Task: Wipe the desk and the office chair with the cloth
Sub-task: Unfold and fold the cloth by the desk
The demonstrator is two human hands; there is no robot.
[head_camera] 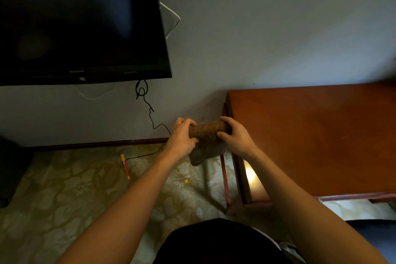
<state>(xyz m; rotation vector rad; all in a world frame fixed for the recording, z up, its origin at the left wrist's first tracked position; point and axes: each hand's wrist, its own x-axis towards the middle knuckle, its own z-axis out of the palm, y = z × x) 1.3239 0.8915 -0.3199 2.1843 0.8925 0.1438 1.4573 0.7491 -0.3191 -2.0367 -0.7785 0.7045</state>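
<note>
A brown cloth (206,130) is held in the air just left of the desk's near-left corner, its top rolled or bunched into a thick bar and a flap hanging below. My left hand (182,135) grips the bar's left end, fingers curled round it. My right hand (233,135) grips its right end. The reddish-brown wooden desk (310,135) fills the right side, its top bare. A dark rounded shape (214,240) at the bottom centre may be the office chair; I cannot tell.
A black wall-mounted screen (81,23) hangs at upper left, with a black cable (153,122) running down to the patterned carpet (75,188). A yellow-and-red stick (126,166) and a small yellow piece (186,181) lie on the carpet. A dark object (8,167) stands at far left.
</note>
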